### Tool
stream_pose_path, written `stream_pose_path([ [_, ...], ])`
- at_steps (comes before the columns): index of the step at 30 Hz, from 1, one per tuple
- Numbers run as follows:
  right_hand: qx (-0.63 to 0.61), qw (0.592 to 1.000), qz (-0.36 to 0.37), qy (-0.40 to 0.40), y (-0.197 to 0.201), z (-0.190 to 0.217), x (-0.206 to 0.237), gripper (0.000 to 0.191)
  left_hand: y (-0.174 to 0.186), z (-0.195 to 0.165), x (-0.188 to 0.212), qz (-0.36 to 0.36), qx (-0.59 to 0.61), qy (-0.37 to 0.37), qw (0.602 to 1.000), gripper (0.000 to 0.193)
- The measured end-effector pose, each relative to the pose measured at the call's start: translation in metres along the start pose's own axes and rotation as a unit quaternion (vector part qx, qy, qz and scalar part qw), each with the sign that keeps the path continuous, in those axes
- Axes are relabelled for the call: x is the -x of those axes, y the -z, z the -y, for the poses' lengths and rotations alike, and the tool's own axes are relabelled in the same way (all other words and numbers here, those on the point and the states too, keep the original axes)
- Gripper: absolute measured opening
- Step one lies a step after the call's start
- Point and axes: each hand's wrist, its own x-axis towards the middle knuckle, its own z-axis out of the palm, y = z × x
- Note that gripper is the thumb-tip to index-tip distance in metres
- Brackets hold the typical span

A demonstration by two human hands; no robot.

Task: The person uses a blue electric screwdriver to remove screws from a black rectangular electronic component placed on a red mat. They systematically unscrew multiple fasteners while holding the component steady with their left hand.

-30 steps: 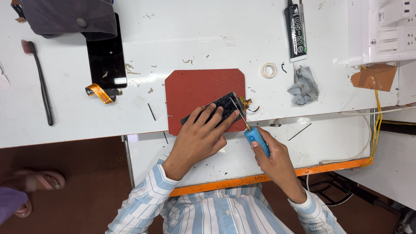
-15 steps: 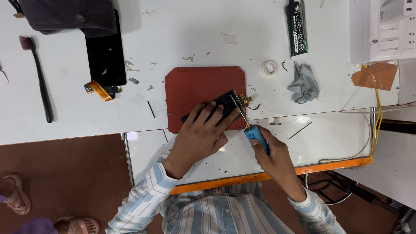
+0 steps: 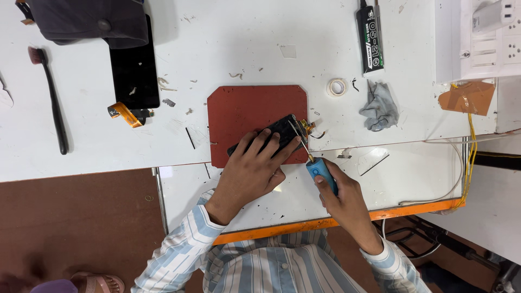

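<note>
A flat, dark rectangular phone (image 3: pixel 274 135) is pinned by the spread fingers of the left hand (image 3: pixel 251 174) on a matte red-brown mat with clipped corners (image 3: pixel 244 111), centre frame. A blue-handled screwdriver (image 3: pixel 315 163) with a thin metal shaft is gripped in the closed right hand (image 3: pixel 343 196), its tip at the phone's right end. A crumpled grey cloth (image 3: pixel 380 106) and a small tape ring (image 3: pixel 337 87) lie right of the mat.

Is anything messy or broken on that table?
Yes. Small scraps and slivers are scattered over the white table, and a crumpled grey cloth lies loose. The dark phone part under the left hand sits tilted on the red mat, while the right hand pokes it with a blue-handled tool.
</note>
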Motion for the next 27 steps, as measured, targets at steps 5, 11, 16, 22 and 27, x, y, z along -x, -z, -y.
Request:
stream_pose_path([
  [5, -0.010, 1.000, 0.000, 0.010, 0.000, 0.000, 0.001, 0.049, -0.002, 0.000, 0.000, 0.000, -0.005, 0.001, 1.000, 0.062],
  [11, -0.019, 1.000, -0.010, 0.022, -0.004, -0.001, 0.001, 0.048, -0.004, 0.000, 0.001, 0.002, -0.008, 0.003, 1.000, 0.062],
  [16, -0.050, 0.998, -0.013, 0.020, -0.010, -0.009, 0.003, 0.045, -0.005, 0.001, 0.001, 0.003, 0.001, 0.004, 1.000, 0.063],
  [22, -0.161, 0.985, -0.053, 0.034, -0.005, -0.020, -0.003, 0.038, 0.001, -0.001, -0.003, 0.001, -0.004, 0.009, 1.000, 0.062],
  [27, -0.120, 0.990, -0.020, 0.073, 0.003, -0.023, 0.007, 0.037, 0.015, -0.001, -0.003, -0.010, 0.042, 0.019, 0.999, 0.060],
])
